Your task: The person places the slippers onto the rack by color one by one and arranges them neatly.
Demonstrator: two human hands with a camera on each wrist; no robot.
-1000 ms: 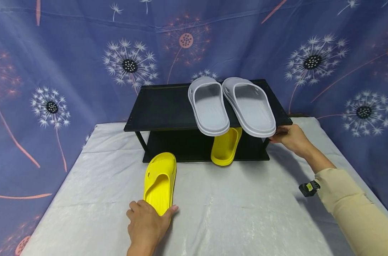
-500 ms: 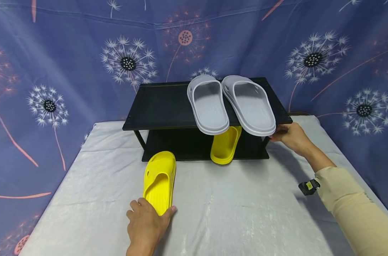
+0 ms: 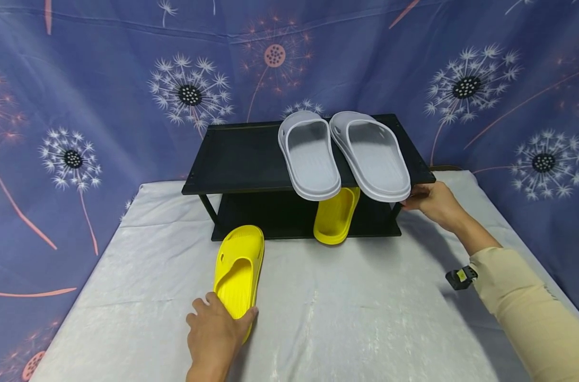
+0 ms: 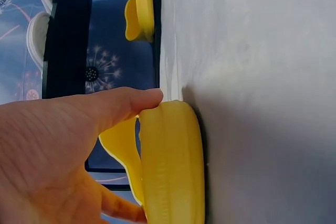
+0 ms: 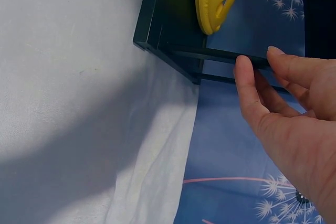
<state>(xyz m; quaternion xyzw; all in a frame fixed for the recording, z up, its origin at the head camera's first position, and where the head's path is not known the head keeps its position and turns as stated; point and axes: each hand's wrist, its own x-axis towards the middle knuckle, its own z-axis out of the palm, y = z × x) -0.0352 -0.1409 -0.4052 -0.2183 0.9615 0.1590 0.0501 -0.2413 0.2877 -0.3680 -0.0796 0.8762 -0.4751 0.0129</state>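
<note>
My left hand (image 3: 215, 329) grips the heel end of a yellow clog (image 3: 239, 254) in the head view. Its toe points at the black two-tier shoe rack (image 3: 251, 159). The left wrist view has the thumb (image 4: 142, 98) on one side of the heel and a finger on the other, with the sole close over the white cloth. At the rack's right end my right hand (image 3: 435, 207) holds the post (image 5: 220, 54) between thumb and fingers, as the right wrist view shows. A second yellow clog (image 3: 336, 217) sits on the lower shelf, its toe hidden beneath the upper one.
Two light grey clogs (image 3: 313, 159) stand side by side on the right half of the upper shelf, heels over its front edge. White cloth (image 3: 347, 318) covers the table, and a blue dandelion-print curtain (image 3: 127, 79) hangs behind and at both sides.
The yellow clog in my left hand has turned slightly, its toe a little further right, while the hand has shifted slightly left. My right hand keeps its place on the rack.
</note>
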